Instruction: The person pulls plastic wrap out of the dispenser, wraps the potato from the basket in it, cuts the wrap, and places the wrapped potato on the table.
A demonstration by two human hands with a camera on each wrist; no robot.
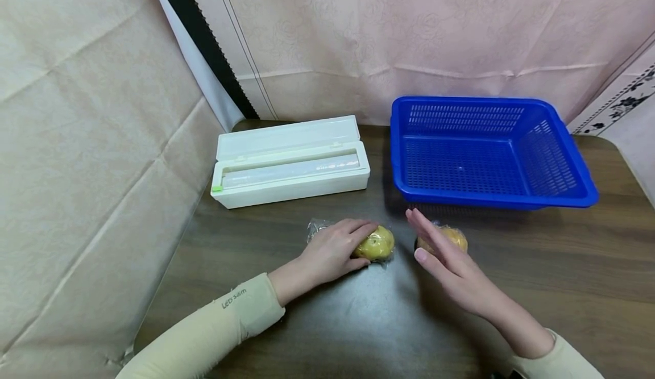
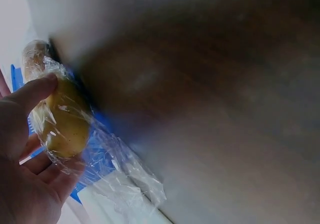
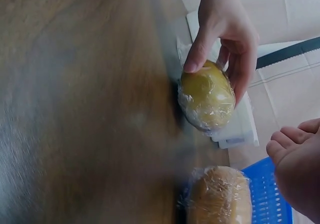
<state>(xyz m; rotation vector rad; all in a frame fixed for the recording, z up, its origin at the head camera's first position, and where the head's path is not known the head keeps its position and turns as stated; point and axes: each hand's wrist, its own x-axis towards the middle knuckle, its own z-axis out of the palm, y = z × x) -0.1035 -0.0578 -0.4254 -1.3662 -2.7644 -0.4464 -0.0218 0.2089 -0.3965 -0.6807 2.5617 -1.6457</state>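
A yellow-green, rounded piece of produce (image 1: pixel 377 244) lies on the table in clear cling film; its exact kind is hard to tell. My left hand (image 1: pixel 335 249) grips it from the left, thumb and fingers on opposite sides, as the left wrist view shows with the wrapped produce (image 2: pixel 65 119). Loose film (image 2: pixel 132 169) trails from one end. My right hand (image 1: pixel 455 274) is held with straight fingers beside a second film-wrapped, tan rounded item (image 1: pixel 454 237), partly hiding it in the head view. In the right wrist view this tan item (image 3: pixel 220 196) stands apart from that hand.
Behind my left hand stands a white cling film box (image 1: pixel 291 188), lid up, with a film roll (image 1: pixel 291 171) inside. A blue perforated basket (image 1: pixel 491 200) sits at the back right. Pale cloth (image 1: pixel 409 38) hangs behind the brown wooden table (image 1: pixel 563 265).
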